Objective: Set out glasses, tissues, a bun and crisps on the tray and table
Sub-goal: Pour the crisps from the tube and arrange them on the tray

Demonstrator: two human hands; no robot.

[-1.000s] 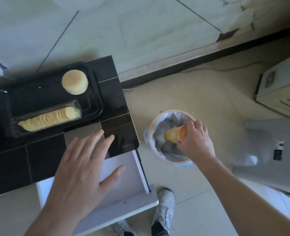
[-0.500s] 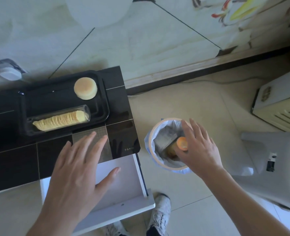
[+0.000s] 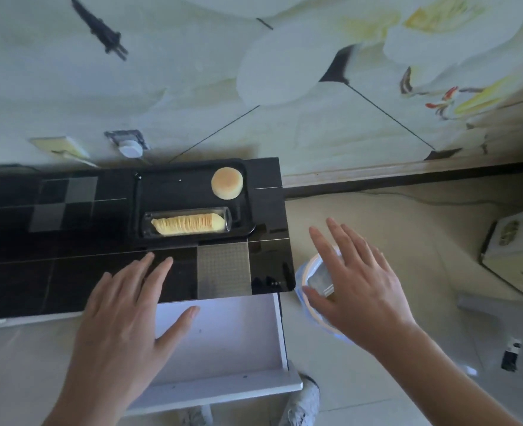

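tray [image 3: 143, 210]: on black table [image 3: 69, 272], right end
bun [image 3: 226, 183]: on tray, far right corner, done
crisps [image 3: 189, 224]: clear tub, near side of tray, done
glasses, tissues: not in view, likely left to do
left hand [image 3: 122, 327]: spread flat, empty, over table edge and open drawer [image 3: 223, 339]
right hand [image 3: 361, 287]: spread, empty, above bin [image 3: 303, 278] on floor

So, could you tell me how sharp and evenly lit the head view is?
Head view: dim, bluish light; bun and crisps on the tray fairly sharp; right hand slightly motion-blurred; wide-angle bending at edges; glare on the glossy table.
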